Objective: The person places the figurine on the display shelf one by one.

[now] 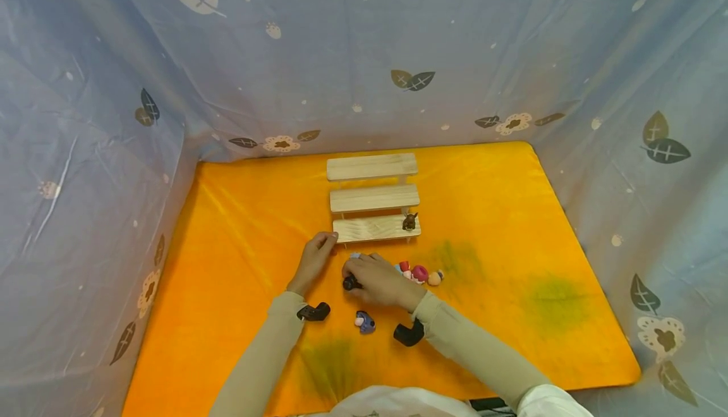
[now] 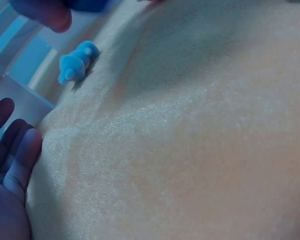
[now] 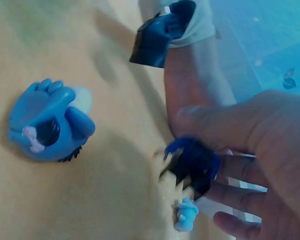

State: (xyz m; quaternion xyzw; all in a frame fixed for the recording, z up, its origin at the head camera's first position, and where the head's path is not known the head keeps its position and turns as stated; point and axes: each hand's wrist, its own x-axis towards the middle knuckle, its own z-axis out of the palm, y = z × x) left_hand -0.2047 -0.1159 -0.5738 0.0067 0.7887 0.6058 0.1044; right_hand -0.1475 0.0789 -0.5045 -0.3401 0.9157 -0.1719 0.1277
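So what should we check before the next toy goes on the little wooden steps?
1. Right hand has a grip on the dark toy: ok, fingers curl round it.
2. Left hand steadies the steps: ok, fingertips touch the bottom step's left end.
3. Room on the bottom step: ok, only a small brown figure stands at its right end.
4. Upper two steps bare: ok.
5. Blue toy out of the way: ok, lies near the wrists.
6. Which way the dark toy faces: cannot tell.

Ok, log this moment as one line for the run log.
left hand: open, fingertips on lowest step of wooden stair shelf | right hand: grips dark figurine | brown figurine: on lowest step
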